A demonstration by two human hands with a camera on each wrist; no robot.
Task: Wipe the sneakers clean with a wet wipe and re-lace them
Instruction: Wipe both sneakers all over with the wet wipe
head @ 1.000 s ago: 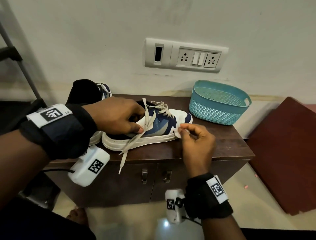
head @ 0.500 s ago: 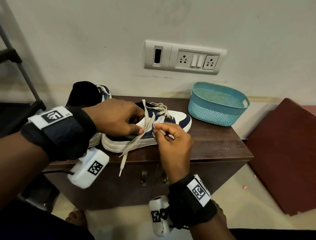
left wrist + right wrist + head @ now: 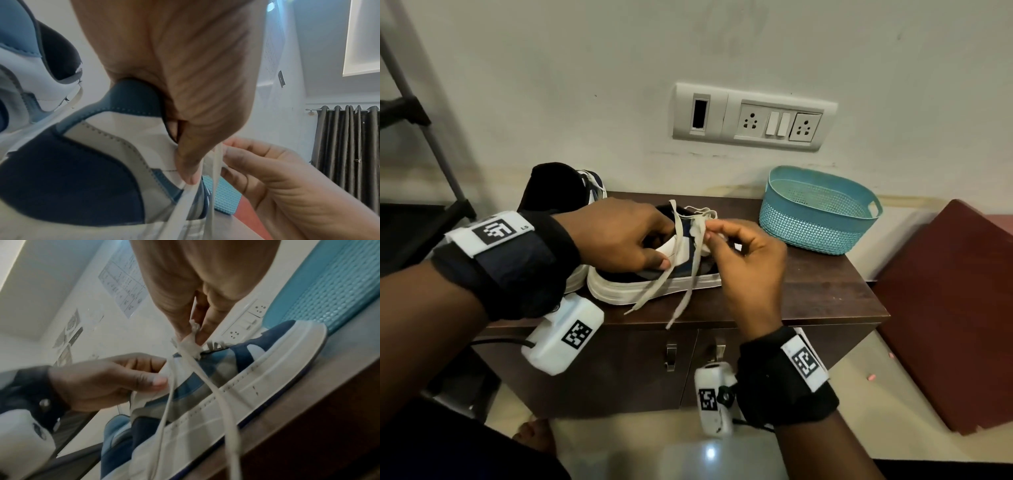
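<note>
Navy-and-white sneaker (image 3: 654,284) lies on the bench (image 3: 825,291), its collar gripped by the left hand (image 3: 616,236). Just right of it, the right hand (image 3: 750,260) pinches the lace (image 3: 697,240) with a wipe scrap. Beyond it, a teal basket (image 3: 818,219).

My right hand (image 3: 748,270) has left the toe end of the sneaker (image 3: 654,287), where it pinched a scrap of wipe a second ago, and crossed to the laces at the sneaker's tongue. It now pinches the lace (image 3: 697,240) there with the wipe, and a second lace end has dropped over the sneaker's near side.
</note>
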